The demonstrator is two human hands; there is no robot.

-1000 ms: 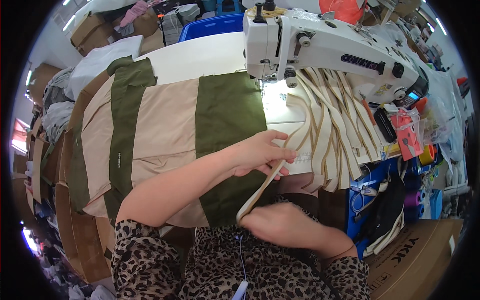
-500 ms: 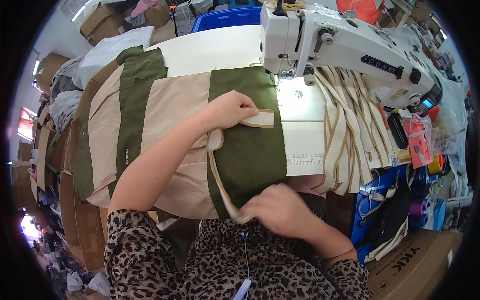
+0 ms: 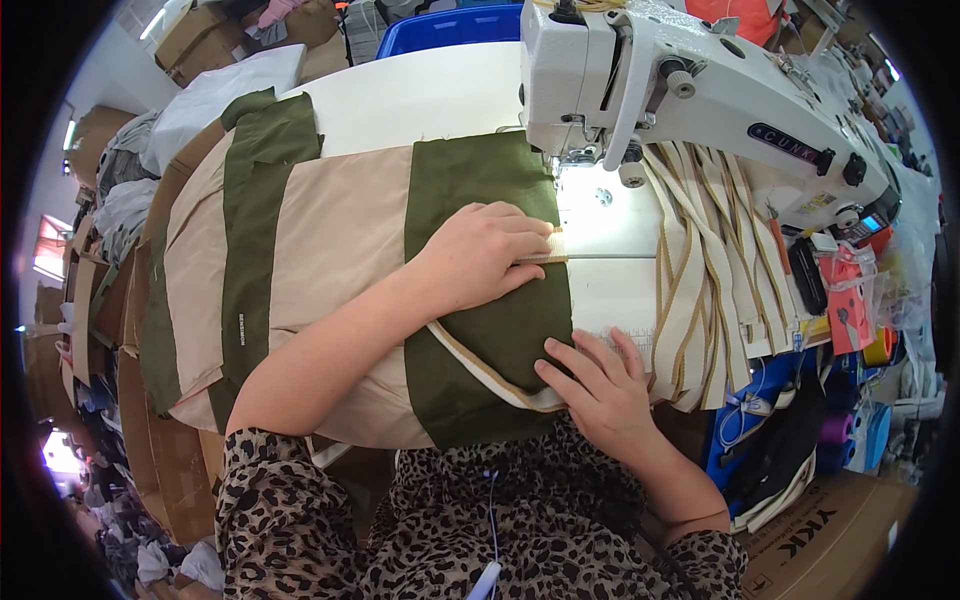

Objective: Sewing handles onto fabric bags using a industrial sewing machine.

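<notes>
A panel of beige and olive-green fabric (image 3: 345, 220) lies across the sewing table. My left hand (image 3: 480, 255) rests flat on its green end, fingers stretched over one end of a cream webbing strap (image 3: 481, 370) with tan edges. That end lies at the fabric's right edge, below the presser foot of the white sewing machine (image 3: 570, 85). From beneath my left palm the strap curves down toward me. My right hand (image 3: 605, 395) is open, fingers spread over the fabric's lower right corner, beside the strap's lower part.
Several more webbing straps (image 3: 695, 280) hang over the table to the right. Beyond them lie a black case (image 3: 807, 275) and a pink package (image 3: 846, 300). A blue bin (image 3: 450, 32) stands behind the table, and cardboard boxes (image 3: 165, 460) line the left side.
My left hand has laid the strap's end at the fabric's right edge and flattened over it. My right hand has let go of the strap, moved right and up, and spread open.
</notes>
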